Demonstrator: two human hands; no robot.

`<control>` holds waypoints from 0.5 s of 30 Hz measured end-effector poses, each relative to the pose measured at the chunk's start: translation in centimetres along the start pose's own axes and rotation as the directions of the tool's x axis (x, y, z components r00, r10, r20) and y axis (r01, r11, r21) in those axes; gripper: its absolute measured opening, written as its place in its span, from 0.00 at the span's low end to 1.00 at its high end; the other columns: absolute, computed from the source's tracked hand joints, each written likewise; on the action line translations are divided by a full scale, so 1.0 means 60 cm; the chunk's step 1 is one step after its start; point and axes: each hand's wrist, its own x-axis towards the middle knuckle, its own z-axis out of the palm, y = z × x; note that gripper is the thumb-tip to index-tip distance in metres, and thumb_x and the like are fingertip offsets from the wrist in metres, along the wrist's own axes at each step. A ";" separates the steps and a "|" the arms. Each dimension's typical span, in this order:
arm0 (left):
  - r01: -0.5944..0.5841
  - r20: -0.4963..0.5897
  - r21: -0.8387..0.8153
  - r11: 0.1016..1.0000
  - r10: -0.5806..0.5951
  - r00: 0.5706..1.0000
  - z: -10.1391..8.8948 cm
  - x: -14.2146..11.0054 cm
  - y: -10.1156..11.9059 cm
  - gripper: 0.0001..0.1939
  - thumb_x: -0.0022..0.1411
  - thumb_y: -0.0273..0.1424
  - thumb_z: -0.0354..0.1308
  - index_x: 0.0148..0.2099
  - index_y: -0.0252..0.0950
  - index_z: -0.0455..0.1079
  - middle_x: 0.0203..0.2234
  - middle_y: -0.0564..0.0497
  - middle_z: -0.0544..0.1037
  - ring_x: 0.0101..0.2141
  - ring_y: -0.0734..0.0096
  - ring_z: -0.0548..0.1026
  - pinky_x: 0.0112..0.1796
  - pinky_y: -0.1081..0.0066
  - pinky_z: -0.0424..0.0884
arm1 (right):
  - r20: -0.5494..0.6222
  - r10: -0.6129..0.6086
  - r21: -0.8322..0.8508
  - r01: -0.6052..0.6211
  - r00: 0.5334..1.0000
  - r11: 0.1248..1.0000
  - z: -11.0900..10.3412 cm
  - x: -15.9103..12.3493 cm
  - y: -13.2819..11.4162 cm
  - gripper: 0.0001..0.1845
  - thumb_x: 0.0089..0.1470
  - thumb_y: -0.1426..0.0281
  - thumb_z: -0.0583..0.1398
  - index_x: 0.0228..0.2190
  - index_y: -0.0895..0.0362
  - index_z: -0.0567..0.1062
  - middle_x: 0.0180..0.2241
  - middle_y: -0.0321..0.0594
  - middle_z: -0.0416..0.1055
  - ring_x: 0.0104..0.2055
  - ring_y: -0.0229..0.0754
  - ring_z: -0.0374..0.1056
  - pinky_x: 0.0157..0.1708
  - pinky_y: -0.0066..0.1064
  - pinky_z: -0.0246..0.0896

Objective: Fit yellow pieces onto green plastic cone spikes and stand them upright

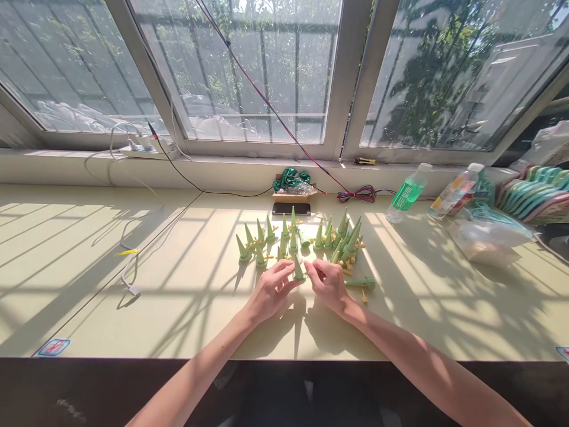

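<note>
My left hand (270, 292) grips a small green cone (298, 270) by its base, with the tip pointing up. Close by on the cone's right side is my right hand (329, 286), its thumb and forefinger pinched together; whatever they hold is too small to make out. Behind the hands stand several more green cones (260, 255), many with small yellow pieces sticking out of their sides. Other cones lie heaped with yellow pieces (349, 261) to the right. A green tube-like part (362, 283) rests beside my right hand, and a loose yellow piece (364, 296) is just in front of it.
Behind the cones are a black phone (291, 209) and a small box (293, 188) of green material. Two bottles, a green-labelled one (406, 196) and another (457, 190), stand right, near a plastic bag (484, 243). A white cable (131, 276) lies left. The table's front edge (311, 359) is close.
</note>
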 end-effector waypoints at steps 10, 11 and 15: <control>0.213 -0.154 -0.154 0.965 -0.236 0.959 -0.001 0.004 0.011 0.18 0.70 0.43 0.54 0.37 0.33 0.73 0.28 0.50 0.76 0.23 0.75 0.72 0.23 0.75 0.68 | -0.105 -0.003 0.033 0.007 0.995 0.999 -0.004 0.005 0.004 0.25 0.67 0.53 0.53 0.24 0.55 0.70 0.18 0.32 0.60 0.20 0.35 0.53 0.22 0.29 0.50; 0.245 -0.113 -0.190 0.951 -0.269 0.957 -0.002 0.004 0.012 0.22 0.71 0.45 0.51 0.33 0.33 0.73 0.22 0.52 0.73 0.20 0.75 0.70 0.23 0.75 0.67 | -0.100 -0.023 0.045 0.028 0.995 0.999 -0.005 0.005 0.003 0.25 0.67 0.53 0.53 0.25 0.55 0.71 0.19 0.33 0.61 0.21 0.35 0.54 0.22 0.29 0.52; 0.365 0.082 -0.282 0.887 -0.356 0.931 -0.004 0.006 0.013 0.32 0.71 0.52 0.46 0.26 0.32 0.71 0.10 0.55 0.64 0.14 0.77 0.65 0.21 0.75 0.61 | -0.010 -0.106 0.113 0.107 0.994 0.988 -0.008 0.003 0.002 0.23 0.68 0.54 0.54 0.28 0.56 0.73 0.24 0.36 0.68 0.23 0.36 0.61 0.24 0.28 0.57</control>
